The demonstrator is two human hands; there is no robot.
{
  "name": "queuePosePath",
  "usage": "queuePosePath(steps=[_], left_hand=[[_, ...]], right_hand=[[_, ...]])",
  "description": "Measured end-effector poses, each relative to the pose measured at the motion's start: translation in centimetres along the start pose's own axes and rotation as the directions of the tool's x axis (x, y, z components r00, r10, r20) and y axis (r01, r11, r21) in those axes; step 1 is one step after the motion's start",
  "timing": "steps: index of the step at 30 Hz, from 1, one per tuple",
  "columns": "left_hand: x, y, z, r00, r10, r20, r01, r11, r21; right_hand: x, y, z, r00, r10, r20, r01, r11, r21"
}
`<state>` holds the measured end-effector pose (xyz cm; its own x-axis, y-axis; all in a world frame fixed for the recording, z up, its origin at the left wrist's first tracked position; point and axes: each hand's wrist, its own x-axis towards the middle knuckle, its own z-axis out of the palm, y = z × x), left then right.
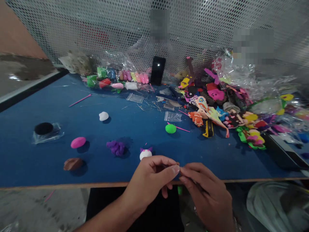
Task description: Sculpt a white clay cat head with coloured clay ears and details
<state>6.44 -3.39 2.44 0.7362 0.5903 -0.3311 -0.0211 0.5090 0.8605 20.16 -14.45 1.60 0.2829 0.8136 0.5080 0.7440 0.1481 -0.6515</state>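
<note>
My left hand is closed in a pinch above the table's front edge, thumb against forefinger. A tiny brownish bit shows at its fingertips, too small to name. My right hand meets it there, its fingers also pinched; what they hold, if anything, is hidden. Just behind my left hand sits a white clay ball with purple pointed ears, partly covered by the hand. Left of it lie a crumpled purple clay lump, a brown clay lump and a pink clay oval.
On the blue table are a white clay piece, black clay on plastic and a green clay ball. A phone leans on the mesh panel. Clay figures, a yellow-black cutter and bags crowd the right.
</note>
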Motion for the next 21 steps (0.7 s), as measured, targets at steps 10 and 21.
queuePosePath(steps=[10,21], left_hand=[[0.02,0.04,0.26,0.998,-0.011,-0.063,0.013,0.999,0.035],[0.11,-0.07,-0.05,1.0,-0.024,-0.012,0.025,0.997,0.071]], right_hand=[[0.31,0.31,-0.41,1.0,-0.021,0.024,0.022,0.999,-0.049],[0.82,0.6,-0.92,0.998,0.034,0.046,-0.034,0.999,0.002]])
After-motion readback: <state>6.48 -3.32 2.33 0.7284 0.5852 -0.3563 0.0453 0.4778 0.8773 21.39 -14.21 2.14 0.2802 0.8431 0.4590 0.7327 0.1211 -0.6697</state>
